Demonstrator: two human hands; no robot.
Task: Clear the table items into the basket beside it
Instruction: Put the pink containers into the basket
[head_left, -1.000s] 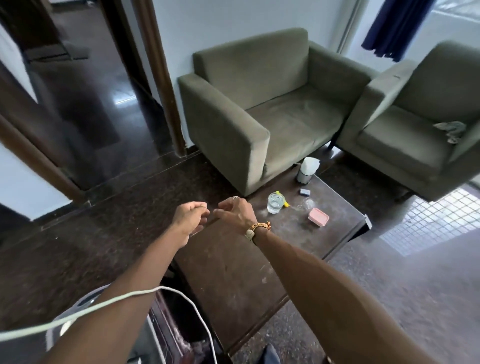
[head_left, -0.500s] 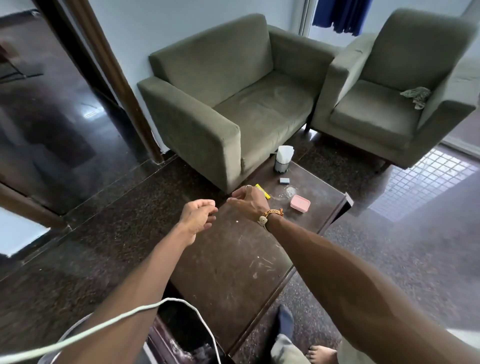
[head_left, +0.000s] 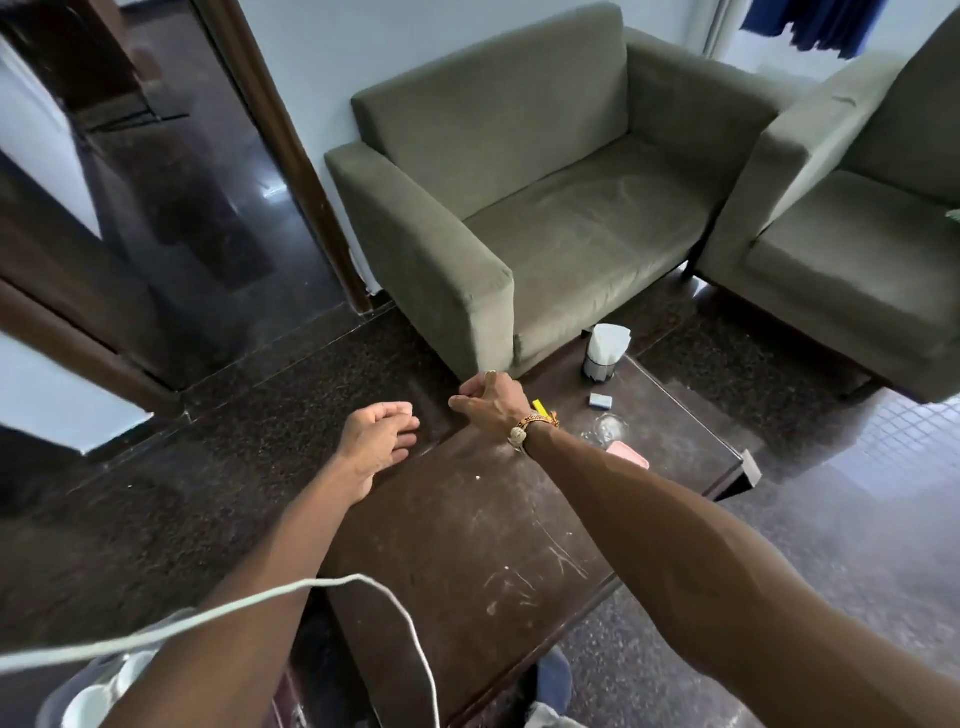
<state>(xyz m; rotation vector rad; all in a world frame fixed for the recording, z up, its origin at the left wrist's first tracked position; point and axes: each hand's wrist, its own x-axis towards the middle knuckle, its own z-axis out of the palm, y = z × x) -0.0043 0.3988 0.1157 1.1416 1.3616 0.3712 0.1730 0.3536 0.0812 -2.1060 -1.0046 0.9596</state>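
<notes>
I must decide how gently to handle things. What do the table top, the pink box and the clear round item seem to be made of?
Table top: probably lacquered or laminated wood; dark, slightly glossy, pale scratches.
Pink box: likely matte plastic; even colour, rounded corner.
Clear round item: glass or clear plastic; transparent, too blurred to tell.

An olive armchair (head_left: 545, 249) and a second armchair (head_left: 857, 260) stand on dark speckled floor (head_left: 260, 441).

The right hand (head_left: 491, 405) shows only its back, and whatever its curled fingers (head_left: 474, 387) meet is hidden. A yellow item (head_left: 540, 404) peeks out behind the wrist, the pink box (head_left: 629, 455) is half covered by the forearm, and the basket (head_left: 85, 699) is cut off by the lower edge — blurred too.
</notes>
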